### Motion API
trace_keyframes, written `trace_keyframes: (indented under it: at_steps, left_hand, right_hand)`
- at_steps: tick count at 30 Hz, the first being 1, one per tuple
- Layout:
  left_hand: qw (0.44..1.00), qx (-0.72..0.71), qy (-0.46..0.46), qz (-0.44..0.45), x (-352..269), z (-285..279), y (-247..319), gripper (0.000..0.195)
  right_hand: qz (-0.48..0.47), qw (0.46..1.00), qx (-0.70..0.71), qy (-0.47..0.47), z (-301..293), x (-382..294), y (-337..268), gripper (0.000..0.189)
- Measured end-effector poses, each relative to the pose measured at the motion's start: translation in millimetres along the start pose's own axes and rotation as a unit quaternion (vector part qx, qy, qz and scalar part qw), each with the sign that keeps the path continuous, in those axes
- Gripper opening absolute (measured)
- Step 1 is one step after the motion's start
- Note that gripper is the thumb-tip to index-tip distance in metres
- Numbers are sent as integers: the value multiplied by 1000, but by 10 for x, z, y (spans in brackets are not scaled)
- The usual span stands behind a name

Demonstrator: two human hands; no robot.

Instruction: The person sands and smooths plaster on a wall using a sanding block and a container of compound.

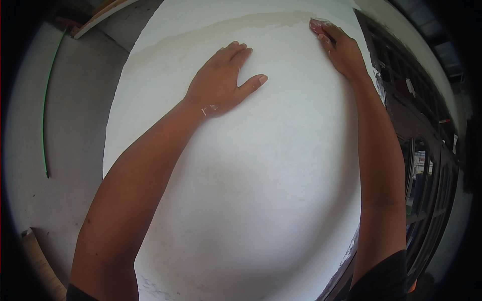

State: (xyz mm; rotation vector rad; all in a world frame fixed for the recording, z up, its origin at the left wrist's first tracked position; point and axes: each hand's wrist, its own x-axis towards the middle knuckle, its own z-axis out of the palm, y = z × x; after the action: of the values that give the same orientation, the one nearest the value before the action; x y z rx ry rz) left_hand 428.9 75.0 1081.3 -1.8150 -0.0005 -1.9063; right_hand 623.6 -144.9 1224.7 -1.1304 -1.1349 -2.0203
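Note:
A broad white-coated wall surface (256, 161) fills the middle of the view, with a beige band (241, 22) curving across its upper part. Against the right end of that band, my right hand (340, 49) grips a small reddish pad (318, 27) smeared with white residue. The exact kind of pad cannot be told. My left hand (224, 77) rests palm down on the white surface, fingers pointing up and thumb spread, holding nothing. White smears mark its wrist and the right fingers.
Dark-framed glazed panels (420, 169) stand to the right of the white surface. On the left is a grey surface (79, 124) with a thin green cord (44, 113) along it. A brown strip (41, 259) lies at lower left, and a pale-edged board (101, 19) juts in at upper left.

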Motion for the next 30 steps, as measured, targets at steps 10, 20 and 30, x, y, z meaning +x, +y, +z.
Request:
trace_keyframes:
  at_steps: [10,20,30]
  left_hand:
    - [1000,1,14,-13,-20,21,-4,68]
    - [1000,-2,7,-7,-14,-20,-12,68]
    - [1000,-6,8,-8,-13,-11,-4,67]
  right_hand:
    - [101,977,118,147,-221,-31,-203,33]
    - [412,751,515,28,37,576,-92,29]
    - [435,793,425,37,-123,396,273,22]
